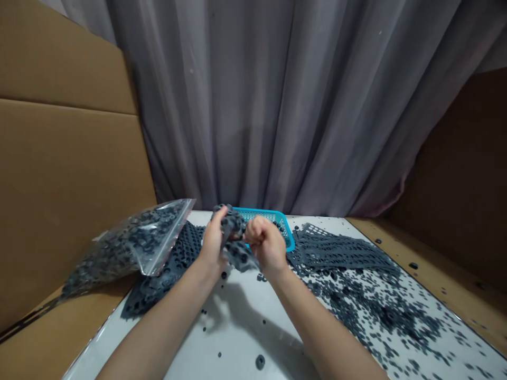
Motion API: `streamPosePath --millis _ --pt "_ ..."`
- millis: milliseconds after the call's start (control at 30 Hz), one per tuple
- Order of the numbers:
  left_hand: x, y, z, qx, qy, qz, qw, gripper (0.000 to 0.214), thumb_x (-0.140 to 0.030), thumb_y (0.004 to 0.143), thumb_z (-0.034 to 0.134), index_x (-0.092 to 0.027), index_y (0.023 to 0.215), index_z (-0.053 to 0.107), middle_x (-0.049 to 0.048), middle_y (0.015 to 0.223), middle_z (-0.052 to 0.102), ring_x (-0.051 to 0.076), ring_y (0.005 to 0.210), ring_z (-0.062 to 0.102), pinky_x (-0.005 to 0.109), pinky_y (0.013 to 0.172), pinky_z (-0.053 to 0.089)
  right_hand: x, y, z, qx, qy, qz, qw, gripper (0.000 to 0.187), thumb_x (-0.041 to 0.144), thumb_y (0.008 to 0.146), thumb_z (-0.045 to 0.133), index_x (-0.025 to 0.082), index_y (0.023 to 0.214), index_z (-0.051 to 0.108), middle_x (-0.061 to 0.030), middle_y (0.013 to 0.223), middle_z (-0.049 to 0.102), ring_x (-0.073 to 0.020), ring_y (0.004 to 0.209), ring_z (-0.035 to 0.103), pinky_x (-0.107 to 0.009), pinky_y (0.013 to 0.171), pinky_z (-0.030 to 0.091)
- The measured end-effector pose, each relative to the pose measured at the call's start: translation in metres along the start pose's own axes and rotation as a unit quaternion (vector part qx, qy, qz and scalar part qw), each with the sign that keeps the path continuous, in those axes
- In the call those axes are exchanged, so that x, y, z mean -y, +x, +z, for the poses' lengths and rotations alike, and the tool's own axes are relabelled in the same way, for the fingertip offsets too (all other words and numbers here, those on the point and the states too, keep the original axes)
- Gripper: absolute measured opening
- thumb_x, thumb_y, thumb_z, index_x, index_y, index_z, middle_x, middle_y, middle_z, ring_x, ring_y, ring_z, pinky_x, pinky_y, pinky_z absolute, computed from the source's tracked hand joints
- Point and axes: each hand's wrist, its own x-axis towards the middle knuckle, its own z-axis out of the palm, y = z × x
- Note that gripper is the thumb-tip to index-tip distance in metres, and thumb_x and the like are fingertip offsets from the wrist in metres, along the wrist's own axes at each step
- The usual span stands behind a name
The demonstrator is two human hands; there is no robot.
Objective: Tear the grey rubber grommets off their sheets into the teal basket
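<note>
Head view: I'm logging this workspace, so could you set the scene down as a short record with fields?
Left grip: holding a bunched, dark perforated sheet
Right grip: curled closed at the sheet; contents unclear
Basket: blue, beyond both grips
Bag: clear, containing many dark pieces, at left
Flat sheets: dark, perforated, at right
Loose bits: scattered on the white table, mostly right

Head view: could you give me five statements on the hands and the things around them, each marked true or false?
1. The left hand holds dark material. True.
2. The right hand lies flat on the white table. False: the right hand is raised, fingers curled.
3. The basket beyond the hands is red. False: the basket is blue.
4. Small dark pieces lie scattered on the table's right side. True.
5. The clear bag is empty. False: the clear bag holds many dark pieces.
</note>
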Motion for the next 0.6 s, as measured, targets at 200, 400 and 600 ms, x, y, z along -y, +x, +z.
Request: streamPosePath --millis 200,400,600 --pt "-0.009 0.007 -0.012 -0.009 0.075 0.176 0.981 0.030 -0.035 0.065 0.069 -0.017 0.056 0.048 -0.0071 0.046 0.047 0.006 0.039 0.043 0.017 0.040 0.035 0.031 0.006 -0.014 0.007 -0.137 -0.107 0.985 0.028 0.035 0.089 0.042 0.019 0.067 0.047 0.0033 0.058 0.034 -0.0109 0.054 0.031 -0.026 0.054 0.026" --pt "-0.008 0.006 -0.018 0.086 0.268 0.260 0.924 0.027 -0.036 0.073 0.064 -0.015 0.058 0.056 -0.0028 0.055 0.054 0.009 0.052 0.049 0.019 0.054 0.043 0.048 -0.004 -0.009 0.086 -0.500 -0.129 0.852 0.022 0.032 0.092 0.038 0.018 0.079 0.049 0.0006 0.068 0.045 -0.0123 0.062 0.040 -0.027 0.061 0.030" --pt "-0.008 0.007 -0.019 0.141 0.314 0.237 0.909 0.025 -0.037 0.071 0.065 -0.014 0.062 0.060 -0.0019 0.059 0.056 0.010 0.057 0.051 0.020 0.059 0.044 0.035 0.000 -0.011 0.170 -0.497 -0.037 0.850 0.025 0.038 0.089 0.043 0.018 0.073 0.045 0.0016 0.066 0.043 -0.0118 0.061 0.038 -0.025 0.058 0.030"
